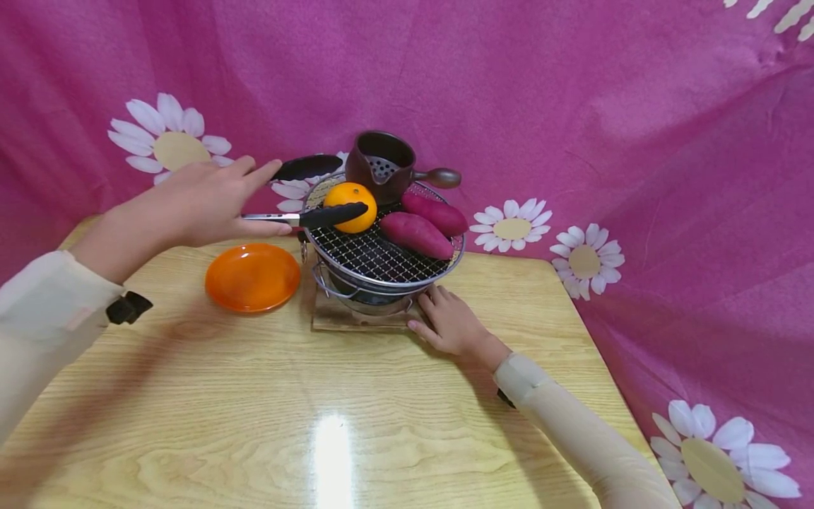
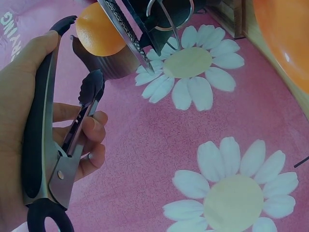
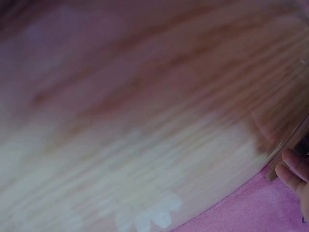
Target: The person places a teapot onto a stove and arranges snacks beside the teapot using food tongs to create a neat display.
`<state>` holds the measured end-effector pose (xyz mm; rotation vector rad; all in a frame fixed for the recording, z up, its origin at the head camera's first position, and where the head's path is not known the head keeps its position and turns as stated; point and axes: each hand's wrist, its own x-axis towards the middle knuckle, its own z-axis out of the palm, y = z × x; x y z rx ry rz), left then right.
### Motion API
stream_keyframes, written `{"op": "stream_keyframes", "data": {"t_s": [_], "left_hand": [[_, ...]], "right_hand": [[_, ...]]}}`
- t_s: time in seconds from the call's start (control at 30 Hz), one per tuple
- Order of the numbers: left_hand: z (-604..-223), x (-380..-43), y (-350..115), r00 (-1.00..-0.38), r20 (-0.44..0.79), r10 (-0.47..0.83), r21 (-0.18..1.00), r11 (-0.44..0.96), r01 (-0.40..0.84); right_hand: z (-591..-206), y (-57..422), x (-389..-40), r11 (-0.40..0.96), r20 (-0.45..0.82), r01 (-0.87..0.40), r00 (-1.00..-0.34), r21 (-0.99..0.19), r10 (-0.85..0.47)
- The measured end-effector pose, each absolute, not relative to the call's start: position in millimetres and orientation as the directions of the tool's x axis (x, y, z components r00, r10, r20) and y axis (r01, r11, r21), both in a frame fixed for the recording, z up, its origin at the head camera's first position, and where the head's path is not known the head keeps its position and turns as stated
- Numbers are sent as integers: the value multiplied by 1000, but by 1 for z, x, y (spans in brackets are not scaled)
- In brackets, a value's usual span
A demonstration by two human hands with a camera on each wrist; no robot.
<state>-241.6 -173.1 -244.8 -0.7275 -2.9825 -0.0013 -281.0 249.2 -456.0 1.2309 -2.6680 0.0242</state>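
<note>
In the head view my left hand (image 1: 203, 201) holds a pair of black-tipped tongs (image 1: 331, 214), their arms spread apart. One tip lies in front of an orange (image 1: 348, 196) on the round wire grill rack (image 1: 356, 254); the other is above and to its left. The left wrist view shows the tongs (image 2: 36, 130) between thumb and fingers, with the orange (image 2: 99, 31) beyond their tips. My right hand (image 1: 451, 322) grips the right corner of the wooden board (image 1: 346, 324) under the grill. Only its fingers (image 3: 289, 176) show at the right wrist view's edge.
Two purple sweet potatoes (image 1: 416, 235) lie on the rack's right side. A dark brown side-handled pot (image 1: 365, 166) stands at its back. Left of the grill is an orange plate (image 1: 252, 278) on the wooden table (image 1: 254, 410). A pink flowered cloth (image 1: 540, 106) hangs behind.
</note>
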Motion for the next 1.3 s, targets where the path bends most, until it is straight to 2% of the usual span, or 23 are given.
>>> {"op": "stream_keyframes", "data": {"t_s": [0.3, 0.97, 1.3], "left_hand": [[-246, -243, -174, -871, 107, 480, -25, 877, 480], [-243, -242, -173, -883, 88, 460, -10, 887, 461], [-244, -241, -174, -876, 131, 464, 10, 883, 469]], "right_hand": [[-454, 248, -280, 648, 194, -758, -627, 68, -754], [-458, 249, -282, 652, 195, -755, -631, 67, -751], [-458, 249, -282, 646, 216, -760, -620, 73, -754]]}}
